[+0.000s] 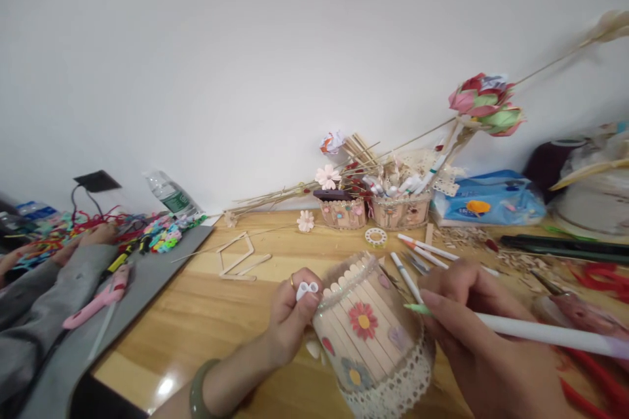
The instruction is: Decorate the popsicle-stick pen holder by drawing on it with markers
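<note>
Two white caps point(307, 289) are gripped by the left hand point(289, 314) beside the pot point(367, 355), the right hand point(476, 334) pinching a marker point(531, 331), likely for colouring, which next needs careful tip placement.

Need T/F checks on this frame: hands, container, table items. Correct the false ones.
1. The right hand holds a pen with a green tip. True.
2. The left hand is empty. False: the left hand holds two small white tubes.
3. The container has a lace band. True.
4. The bottle stands upright. False: the bottle is tilted.
5. A red flower decorates the container. True.
</note>
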A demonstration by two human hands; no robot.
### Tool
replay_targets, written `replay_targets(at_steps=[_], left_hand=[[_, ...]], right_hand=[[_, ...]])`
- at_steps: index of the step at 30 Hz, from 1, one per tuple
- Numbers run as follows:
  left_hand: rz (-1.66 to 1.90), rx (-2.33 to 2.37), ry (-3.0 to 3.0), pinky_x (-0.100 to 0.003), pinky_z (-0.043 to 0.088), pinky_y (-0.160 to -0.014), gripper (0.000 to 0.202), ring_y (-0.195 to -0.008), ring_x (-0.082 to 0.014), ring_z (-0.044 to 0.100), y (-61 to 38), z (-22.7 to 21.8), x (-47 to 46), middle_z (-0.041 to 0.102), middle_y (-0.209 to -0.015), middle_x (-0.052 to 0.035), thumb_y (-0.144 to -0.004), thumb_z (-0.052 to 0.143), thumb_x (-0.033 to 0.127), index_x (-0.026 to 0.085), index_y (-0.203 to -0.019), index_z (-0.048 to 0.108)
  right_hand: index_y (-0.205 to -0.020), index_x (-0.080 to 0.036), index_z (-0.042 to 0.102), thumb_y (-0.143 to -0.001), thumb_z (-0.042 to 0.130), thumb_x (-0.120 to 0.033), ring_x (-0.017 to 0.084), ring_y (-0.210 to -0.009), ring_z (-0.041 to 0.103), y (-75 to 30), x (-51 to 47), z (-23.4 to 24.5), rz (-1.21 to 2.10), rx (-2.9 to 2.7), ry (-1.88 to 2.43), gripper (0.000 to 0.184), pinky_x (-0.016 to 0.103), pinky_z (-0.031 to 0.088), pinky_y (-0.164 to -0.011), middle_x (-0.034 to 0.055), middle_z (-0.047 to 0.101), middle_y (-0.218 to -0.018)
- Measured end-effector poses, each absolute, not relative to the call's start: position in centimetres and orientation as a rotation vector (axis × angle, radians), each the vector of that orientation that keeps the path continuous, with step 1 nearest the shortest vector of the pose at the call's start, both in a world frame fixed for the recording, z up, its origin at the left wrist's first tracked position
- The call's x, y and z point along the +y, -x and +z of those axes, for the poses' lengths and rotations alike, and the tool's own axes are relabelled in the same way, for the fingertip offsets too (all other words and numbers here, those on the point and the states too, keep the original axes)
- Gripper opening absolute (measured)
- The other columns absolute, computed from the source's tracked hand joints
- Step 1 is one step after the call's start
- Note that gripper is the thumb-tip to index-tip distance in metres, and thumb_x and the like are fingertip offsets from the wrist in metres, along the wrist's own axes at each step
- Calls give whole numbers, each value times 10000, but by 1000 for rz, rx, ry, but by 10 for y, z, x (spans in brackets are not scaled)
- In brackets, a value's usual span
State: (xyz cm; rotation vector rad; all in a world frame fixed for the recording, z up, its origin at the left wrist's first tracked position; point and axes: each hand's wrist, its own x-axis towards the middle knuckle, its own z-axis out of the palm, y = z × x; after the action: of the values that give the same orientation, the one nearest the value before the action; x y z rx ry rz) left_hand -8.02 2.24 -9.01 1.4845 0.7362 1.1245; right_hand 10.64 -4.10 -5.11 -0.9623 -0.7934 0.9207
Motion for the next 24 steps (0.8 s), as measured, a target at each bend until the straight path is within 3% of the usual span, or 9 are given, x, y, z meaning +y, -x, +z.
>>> replay_targets(at_steps=[7, 14, 20, 24], left_hand=[[1135, 701, -1430, -211, 215, -418, 312, -445, -86, 235, 82, -94, 25, 302, -510, 55, -782, 508, 470, 200, -643, 436], [1140, 668, -1405, -203, 235, -423, 295, -434, -77, 261, 82, -95, 25, 306, -507, 59, -794, 510, 444, 197, -651, 434], [1135, 682, -1417, -198, 218, -409, 331, -431, -79, 266, 78, -91, 25, 318, -483, 59, -780, 507, 482, 193, -644, 418], [1156, 681, -1458, -198, 195, -398, 372, -430, -70, 216, 77, -85, 24, 284, -489, 65, -765, 512, 510, 189, -617, 396]], right_hand=[[-524, -216, 395, -680, 637, -232, 109, -482, 301, -103, -43, -63, 1018, -842, 915, 289, 218, 270, -403, -57, 373, -507], [-510, -212, 365, -721, 620, -277, 108, -477, 337, -97, -49, -60, 875, -976, 1048, 337, 221, 273, -428, -58, 381, -496], [-502, -211, 359, -722, 603, -229, 103, -457, 355, -92, -49, -55, 734, -1084, 1078, 329, 223, 279, -421, -58, 390, -492], [-506, -212, 365, -722, 606, -241, 107, -477, 341, -89, -50, -55, 730, -1002, 1102, 326, 236, 265, -436, -58, 388, -500]])
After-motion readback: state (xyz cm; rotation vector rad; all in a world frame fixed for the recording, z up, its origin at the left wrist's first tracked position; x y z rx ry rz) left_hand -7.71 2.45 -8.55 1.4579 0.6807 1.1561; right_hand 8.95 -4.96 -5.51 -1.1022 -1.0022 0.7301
